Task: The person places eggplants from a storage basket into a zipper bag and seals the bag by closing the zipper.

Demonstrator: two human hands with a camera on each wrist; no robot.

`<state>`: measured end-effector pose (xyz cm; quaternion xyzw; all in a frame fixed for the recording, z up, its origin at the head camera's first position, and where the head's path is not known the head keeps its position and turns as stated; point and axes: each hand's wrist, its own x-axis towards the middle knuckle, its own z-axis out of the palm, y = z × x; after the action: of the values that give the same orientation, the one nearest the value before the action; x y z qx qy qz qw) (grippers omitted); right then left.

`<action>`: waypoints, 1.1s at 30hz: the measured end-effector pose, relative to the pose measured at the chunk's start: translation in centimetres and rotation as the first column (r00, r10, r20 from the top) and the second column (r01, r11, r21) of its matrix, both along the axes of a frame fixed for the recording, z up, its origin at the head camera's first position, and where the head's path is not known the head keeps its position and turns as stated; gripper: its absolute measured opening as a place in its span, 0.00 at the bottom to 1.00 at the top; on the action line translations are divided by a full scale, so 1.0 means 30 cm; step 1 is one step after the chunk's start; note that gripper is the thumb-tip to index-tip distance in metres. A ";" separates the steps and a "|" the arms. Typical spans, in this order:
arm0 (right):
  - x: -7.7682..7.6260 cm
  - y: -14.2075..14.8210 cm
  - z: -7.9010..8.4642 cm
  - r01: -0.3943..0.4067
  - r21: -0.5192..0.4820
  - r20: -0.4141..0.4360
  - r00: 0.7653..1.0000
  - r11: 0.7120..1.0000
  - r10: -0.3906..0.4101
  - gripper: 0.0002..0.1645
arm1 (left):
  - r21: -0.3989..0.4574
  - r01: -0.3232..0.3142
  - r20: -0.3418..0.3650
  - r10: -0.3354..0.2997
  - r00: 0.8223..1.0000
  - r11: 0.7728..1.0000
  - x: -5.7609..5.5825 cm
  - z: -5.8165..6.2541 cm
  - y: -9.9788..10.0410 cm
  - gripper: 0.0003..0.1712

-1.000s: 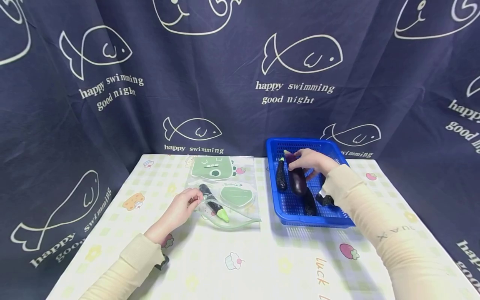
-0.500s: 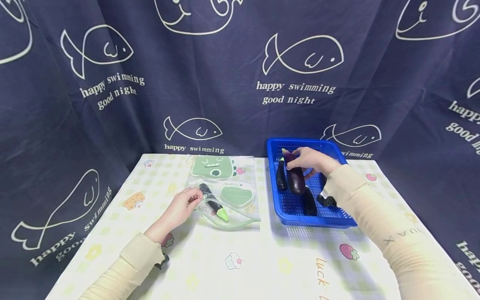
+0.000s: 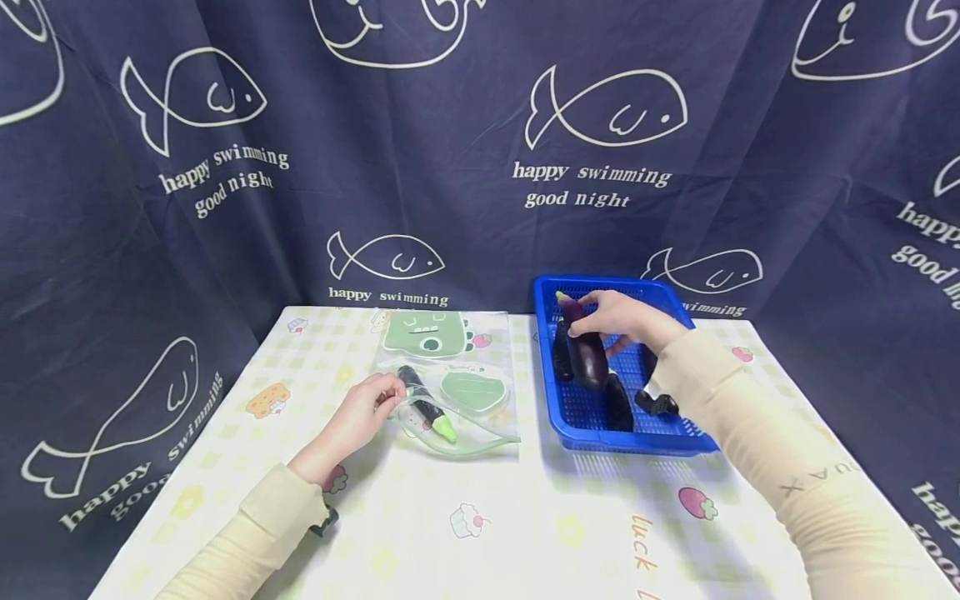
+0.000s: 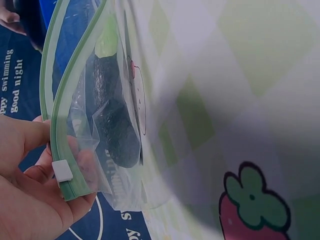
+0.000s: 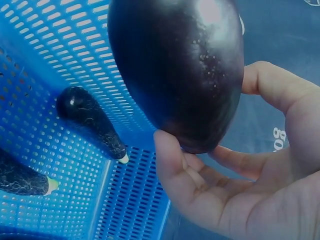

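- Left hand (image 3: 369, 407): grip pinching the left corner of the rim of a clear plastic zip bag with green prints and a green seal (image 3: 472, 392), just beside a small white slider (image 4: 62, 170).
- Bag lay on the table (image 3: 525, 533), mouth gaping toward the person.
- Inside the bag: one slim dark eggplant with a wrinkled-looking surface and a light green stem end (image 3: 423, 402), lying slantwise, stem end nearest the mouth.
- Right hand (image 3: 622, 318): grip closed around a large glossy purple eggplant (image 3: 588, 358), thumb on one side, fingers on the other.
- Large eggplant was over the blue perforated plastic basket (image 3: 637, 442), tilted, stem end pointing away from the person. Couldn't tell whether it touched anything below.
- In the basket: a slim black eggplant along the left wall (image 3: 561, 358), partly behind the large one; a second slim black eggplant nearer the front (image 3: 618, 404). Another dark shape (image 3: 648, 360) sat by the right hand, mostly hidden.
- Basket stood to the right of the bag, apart from it.
- Table wore a white cloth with pale checks, cupcake and strawberry prints.
- Behind: navy curtain with white fish outlines and lettering (image 3: 465, 125).
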<state>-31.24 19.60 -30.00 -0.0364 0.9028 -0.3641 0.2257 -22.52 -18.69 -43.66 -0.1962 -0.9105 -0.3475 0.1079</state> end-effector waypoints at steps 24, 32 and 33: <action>0.043 -0.043 0.001 -0.076 0.030 -0.043 0.996 0.997 0.077 0.43 | 0.012 0.000 0.002 0.000 1.000 1.000 0.005 0.002 -0.004 0.04; 0.071 -0.070 0.006 -0.093 0.005 -0.040 0.995 0.996 0.093 0.41 | 0.004 0.003 -0.009 -0.003 1.000 1.000 0.002 0.002 -0.005 0.04; 0.073 -0.072 0.007 -0.096 0.004 -0.041 0.995 0.995 0.096 0.41 | 0.004 0.003 -0.008 -0.003 1.000 1.000 0.001 0.002 -0.006 0.04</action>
<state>-29.04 17.43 -29.78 -0.0868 0.9049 -0.3511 0.2245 -22.47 -18.86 -43.60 -0.1988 -0.9090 -0.3490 0.1113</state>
